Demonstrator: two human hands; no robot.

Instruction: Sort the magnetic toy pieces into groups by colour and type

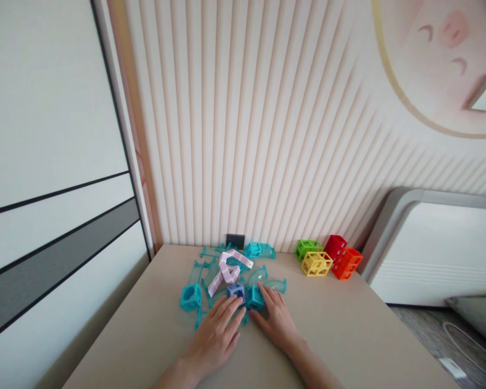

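Observation:
My left hand (220,328) lies palm down with its fingers stretched out, the fingertips at the near side of a dark blue cube block (235,292). My right hand (278,320) is beside a teal cube block (255,297), thumb and fingers apart, the fingertips at its right edge. The two cubes sit side by side. Behind them a folded strip of pale purple pieces (228,270) rests on a heap of clear teal track pieces (257,276). Another teal cube block (190,297) stands to the left. My left hand partly covers the nearest pieces.
Along the back of the table (340,335) are a small black box (235,241) and a teal piece (259,249). Green (306,248), yellow (317,263), red (335,246) and orange (347,263) blocks stand at the right. A ribbed wall (243,135) rises behind.

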